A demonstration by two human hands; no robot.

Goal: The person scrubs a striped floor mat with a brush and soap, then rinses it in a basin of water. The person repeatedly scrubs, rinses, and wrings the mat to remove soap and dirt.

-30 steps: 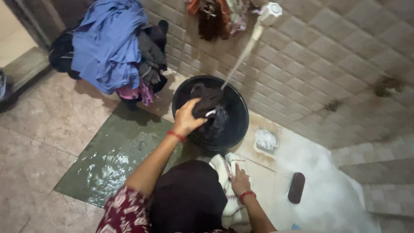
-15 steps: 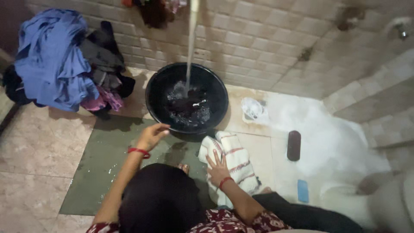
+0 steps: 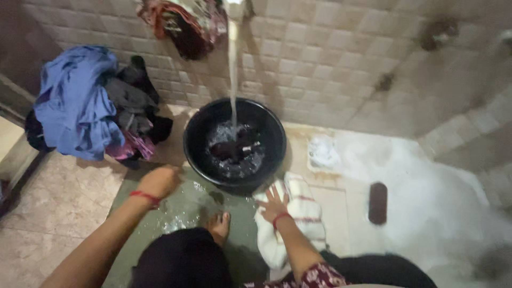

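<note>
In the head view, a round black basin [image 3: 233,141] is being filled by a stream of water [image 3: 233,74] falling into it from above; a dark garment [image 3: 230,149] is lying soaked in the foaming water inside. Left of the basin, a heap of clothes [image 3: 85,106] topped with blue cloth is being kept against the tiled wall [image 3: 330,58]. Above the basin, more clothes [image 3: 184,24] are hanging on the wall. Right of the basin, a small white lump [image 3: 322,152] and, farther right, a dark oblong brush [image 3: 377,202] are lying among white suds. Just below the basin's right edge, a white striped cloth [image 3: 290,221] is being pressed flat by the right hand [image 3: 273,205], fingers spread wide and gripping nothing; the cloth's long axis is running from the basin toward the person. The left hand [image 3: 158,182] is being held loosely curled, empty, just left of and below the basin, over the wet green floor slab [image 3: 176,218]. A bare foot [image 3: 220,225] is resting below the basin.
</note>
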